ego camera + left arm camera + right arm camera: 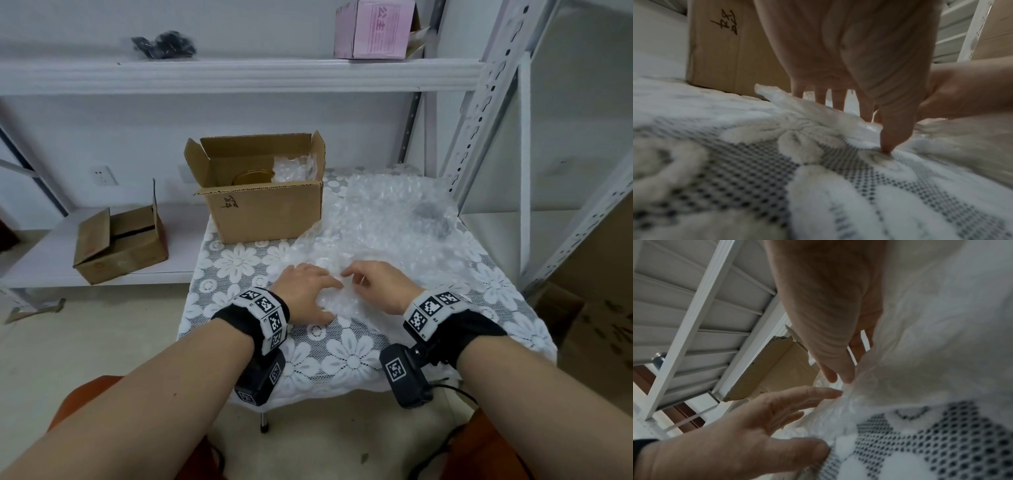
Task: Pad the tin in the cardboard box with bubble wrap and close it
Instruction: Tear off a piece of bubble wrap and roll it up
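My left hand (306,287) lies spread on the near edge of the bubble wrap (373,222), fingers straight, thumb pressing into the lace cloth on the bench (346,356). My right hand (378,282) hovers over the same edge, fingers loosely curved and holding nothing, as far as the blurred wrist view shows. To do this well I should pin with the left, pinch a free edge with the right, and lift one manageable piece. Farther off, left, the cardboard box (267,212) stands open, the tin (252,178) inside, wrap beside it. Handwritten marks on its front are unreadable; a pink box (375,31) on the shelf bears print.
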A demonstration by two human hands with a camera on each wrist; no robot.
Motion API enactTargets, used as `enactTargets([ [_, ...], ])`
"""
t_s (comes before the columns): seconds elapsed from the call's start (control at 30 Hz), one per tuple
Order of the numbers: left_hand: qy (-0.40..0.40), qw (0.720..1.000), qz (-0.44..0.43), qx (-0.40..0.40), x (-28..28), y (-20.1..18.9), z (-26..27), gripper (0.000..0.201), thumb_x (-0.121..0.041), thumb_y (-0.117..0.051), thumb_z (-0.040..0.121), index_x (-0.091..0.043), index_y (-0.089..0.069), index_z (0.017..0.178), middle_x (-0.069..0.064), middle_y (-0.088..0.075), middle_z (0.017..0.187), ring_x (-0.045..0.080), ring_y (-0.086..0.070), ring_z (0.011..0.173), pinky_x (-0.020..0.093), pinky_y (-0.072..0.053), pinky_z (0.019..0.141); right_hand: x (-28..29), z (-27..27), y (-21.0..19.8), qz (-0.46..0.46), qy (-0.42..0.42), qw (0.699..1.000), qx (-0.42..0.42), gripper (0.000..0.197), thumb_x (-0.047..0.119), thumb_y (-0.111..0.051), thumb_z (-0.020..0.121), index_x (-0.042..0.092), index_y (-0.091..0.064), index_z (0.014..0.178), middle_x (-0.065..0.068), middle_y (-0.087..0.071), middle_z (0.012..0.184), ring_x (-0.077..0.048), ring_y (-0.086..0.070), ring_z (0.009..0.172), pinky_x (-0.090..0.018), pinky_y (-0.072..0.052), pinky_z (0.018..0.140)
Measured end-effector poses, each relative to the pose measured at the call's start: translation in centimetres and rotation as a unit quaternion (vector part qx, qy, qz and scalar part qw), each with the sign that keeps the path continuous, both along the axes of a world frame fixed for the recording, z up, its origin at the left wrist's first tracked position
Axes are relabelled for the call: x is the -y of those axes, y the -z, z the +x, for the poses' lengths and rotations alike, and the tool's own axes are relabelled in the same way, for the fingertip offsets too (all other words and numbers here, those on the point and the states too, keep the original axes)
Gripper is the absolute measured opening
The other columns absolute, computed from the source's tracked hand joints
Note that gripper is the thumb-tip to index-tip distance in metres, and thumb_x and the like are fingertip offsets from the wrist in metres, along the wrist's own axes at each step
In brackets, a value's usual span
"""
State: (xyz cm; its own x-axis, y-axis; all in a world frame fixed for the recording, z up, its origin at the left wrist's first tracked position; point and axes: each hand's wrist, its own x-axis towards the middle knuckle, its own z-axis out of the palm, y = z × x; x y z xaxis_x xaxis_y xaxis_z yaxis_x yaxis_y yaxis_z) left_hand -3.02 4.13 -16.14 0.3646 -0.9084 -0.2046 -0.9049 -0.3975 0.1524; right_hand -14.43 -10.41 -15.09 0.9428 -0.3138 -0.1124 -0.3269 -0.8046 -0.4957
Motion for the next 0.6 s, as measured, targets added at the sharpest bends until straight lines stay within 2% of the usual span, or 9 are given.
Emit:
enactTargets([
  [0.07,-0.018,1.000,0.025,0.004,0.0,0.1,0.1,0.069,-0.045,-0.062,0.077,-0.041,-0.035,0.141,-0.003,-0.030,0.153,0.021,-0.024,0.140,0.054,-0.013,0.115,-0.1,-0.1,0.2,-0.049,-0.013,0.998,-0.026,0.031,0.022,-0.056,0.091,0.027,-0.062,0.121,0.004,-0.061,0.115,-0.012,-0.060,0.100,-0.025,-0.049,0.079],
  [0.17,-0.038,0.998,0.023,0.039,0.1,0.0,0.1,0.067,-0.028,-0.058,0.082,-0.038,-0.033,0.142,-0.003,-0.034,0.150,0.021,-0.028,0.139,0.055,-0.010,0.116,-0.2,-0.1,0.1,-0.135,-0.052,0.988,-0.050,0.036,0.013,-0.056,0.091,0.024,-0.058,0.125,0.001,-0.054,0.125,-0.017,-0.052,0.112,-0.031,-0.045,0.090],
  [0.2,-0.046,0.998,0.014,0.051,0.1,0.0,0.2,0.065,-0.023,-0.057,0.084,-0.038,-0.034,0.142,-0.003,-0.036,0.149,0.021,-0.030,0.137,0.054,-0.012,0.115,-0.4,-0.1,-0.1,-0.147,-0.058,0.986,-0.043,0.033,0.017,-0.053,0.094,0.021,-0.057,0.126,-0.002,-0.053,0.127,-0.018,-0.050,0.115,-0.032,-0.042,0.092],
  [0.23,-0.052,0.997,0.004,0.062,0.0,0.1,0.3,0.063,-0.021,-0.057,0.085,-0.038,-0.035,0.141,-0.003,-0.039,0.147,0.020,-0.033,0.135,0.052,-0.016,0.115,-0.7,-0.1,-0.3,-0.151,-0.061,0.986,-0.029,0.032,0.026,-0.052,0.095,0.019,-0.057,0.126,-0.003,-0.053,0.127,-0.018,-0.048,0.117,-0.031,-0.041,0.093],
  [0.3,-0.054,0.996,-0.017,0.075,-0.2,0.3,0.6,0.057,-0.021,-0.055,0.087,-0.036,-0.038,0.140,-0.003,-0.045,0.142,0.019,-0.040,0.129,0.044,-0.029,0.110,-1.5,-0.2,-0.7,-0.139,-0.067,0.988,-0.021,0.046,0.047,-0.052,0.091,0.017,-0.057,0.126,-0.001,-0.052,0.126,-0.017,-0.046,0.117,-0.032,-0.040,0.095],
  [0.37,-0.051,0.995,-0.040,0.080,-0.2,0.1,0.7,0.048,-0.026,-0.049,0.090,-0.033,-0.044,0.137,-0.002,-0.051,0.137,0.019,-0.047,0.121,0.039,-0.038,0.102,-2.1,-0.2,-0.5,-0.149,-0.081,0.984,-0.046,0.056,0.054,-0.056,0.086,0.017,-0.057,0.127,0.001,-0.052,0.124,-0.017,-0.047,0.117,-0.034,-0.042,0.097],
  [0.47,-0.067,0.992,-0.064,0.086,-0.3,-0.9,0.7,0.036,-0.033,-0.045,0.090,-0.026,-0.061,0.122,0.000,-0.065,0.117,0.019,-0.059,0.103,0.033,-0.047,0.086,-2.3,-0.4,0.3,-0.183,-0.092,0.978,-0.035,0.036,0.036,-0.056,0.090,0.014,-0.060,0.119,-0.001,-0.057,0.116,-0.019,-0.052,0.108,-0.034,-0.047,0.090],
  [0.53,-0.089,0.991,-0.066,0.071,-0.6,-1.6,0.9,0.031,-0.035,-0.046,0.088,-0.019,-0.068,0.103,0.002,-0.069,0.097,0.019,-0.063,0.088,0.028,-0.048,0.070,-2.0,-0.7,0.4,-0.160,-0.080,0.984,-0.011,0.024,0.025,-0.054,0.093,0.015,-0.062,0.114,0.000,-0.061,0.108,-0.015,-0.054,0.095,-0.026,-0.047,0.080],
  [0.6,-0.097,0.992,-0.064,0.040,-1.1,-2.1,1.3,0.027,-0.033,-0.048,0.086,-0.014,-0.066,0.081,0.003,-0.066,0.078,0.020,-0.061,0.074,0.024,-0.041,0.057,-1.8,-0.9,-0.1,-0.111,-0.066,0.991,-0.021,0.021,0.023,-0.054,0.093,0.015,-0.064,0.110,0.002,-0.060,0.095,-0.011,-0.052,0.082,-0.016,-0.039,0.064],
])
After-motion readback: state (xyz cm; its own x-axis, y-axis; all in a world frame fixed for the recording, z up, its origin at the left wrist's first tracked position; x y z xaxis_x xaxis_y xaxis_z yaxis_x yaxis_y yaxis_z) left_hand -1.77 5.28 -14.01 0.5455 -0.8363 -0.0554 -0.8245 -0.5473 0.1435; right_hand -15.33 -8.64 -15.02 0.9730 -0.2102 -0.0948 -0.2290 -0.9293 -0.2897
